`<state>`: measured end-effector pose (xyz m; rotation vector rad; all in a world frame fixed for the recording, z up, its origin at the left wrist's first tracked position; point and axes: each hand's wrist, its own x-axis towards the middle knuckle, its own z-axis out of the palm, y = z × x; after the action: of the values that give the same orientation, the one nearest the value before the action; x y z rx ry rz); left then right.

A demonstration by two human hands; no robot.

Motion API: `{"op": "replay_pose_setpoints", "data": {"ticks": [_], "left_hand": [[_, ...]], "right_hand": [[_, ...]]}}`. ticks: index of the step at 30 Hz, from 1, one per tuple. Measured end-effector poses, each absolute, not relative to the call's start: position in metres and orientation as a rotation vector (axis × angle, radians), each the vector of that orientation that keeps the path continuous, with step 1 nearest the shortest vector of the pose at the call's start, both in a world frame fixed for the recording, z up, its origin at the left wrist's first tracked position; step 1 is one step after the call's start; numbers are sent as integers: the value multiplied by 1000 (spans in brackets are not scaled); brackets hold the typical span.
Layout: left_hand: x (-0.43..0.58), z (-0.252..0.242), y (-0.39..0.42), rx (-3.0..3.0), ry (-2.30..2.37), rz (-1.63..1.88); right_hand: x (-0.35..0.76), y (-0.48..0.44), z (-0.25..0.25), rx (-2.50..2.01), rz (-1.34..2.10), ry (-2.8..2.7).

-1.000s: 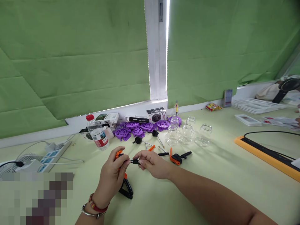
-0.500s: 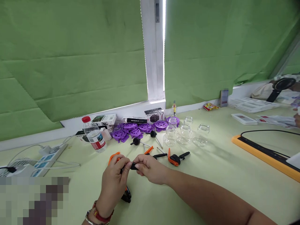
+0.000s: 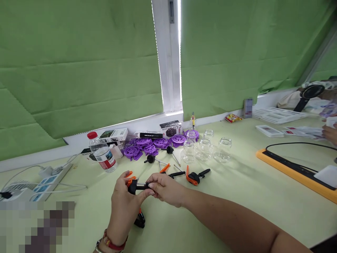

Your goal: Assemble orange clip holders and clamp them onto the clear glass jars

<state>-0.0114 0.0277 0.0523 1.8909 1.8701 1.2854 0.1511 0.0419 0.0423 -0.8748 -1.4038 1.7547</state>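
My left hand (image 3: 126, 196) grips the body of a black-and-orange clamp-like tool (image 3: 133, 187), its orange part showing at the fingertips. My right hand (image 3: 164, 189) pinches the black far end of the same tool. Between the hands runs a thin metal rod beside a black bar. Another black-and-orange tool (image 3: 140, 219) lies below, partly hidden by my left hand. Just beyond my right hand lie two similar tools, one with a black bar (image 3: 177, 174) and one with an orange lever (image 3: 193, 177). Metal rods with black knobs (image 3: 150, 159) lie farther back.
A water bottle (image 3: 104, 154) with a red cap stands at left, near a power strip (image 3: 52, 182). Purple plastic pieces (image 3: 143, 142), boxes (image 3: 171, 129) and several clear glass jars (image 3: 204, 149) line the back. An orange-edged black bar (image 3: 289, 168) lies right. Another person's hand (image 3: 330, 131) shows far right.
My left hand has opened its grip somewhat and the thumb has lowered, exposing more of the tool's body and rod. The whole view has shifted slightly.
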Motion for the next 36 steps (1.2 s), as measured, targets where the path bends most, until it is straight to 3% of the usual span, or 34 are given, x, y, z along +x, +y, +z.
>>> {"op": "replay_pose_setpoints", "data": {"ticks": [11, 36], "left_hand": [[-11, 38, 28, 2330, 1837, 1281], [11, 33, 17, 2433, 1794, 1044]], "right_hand": [[148, 41, 45, -763, 1976, -1071], [141, 33, 47, -965, 1806, -1237]]}}
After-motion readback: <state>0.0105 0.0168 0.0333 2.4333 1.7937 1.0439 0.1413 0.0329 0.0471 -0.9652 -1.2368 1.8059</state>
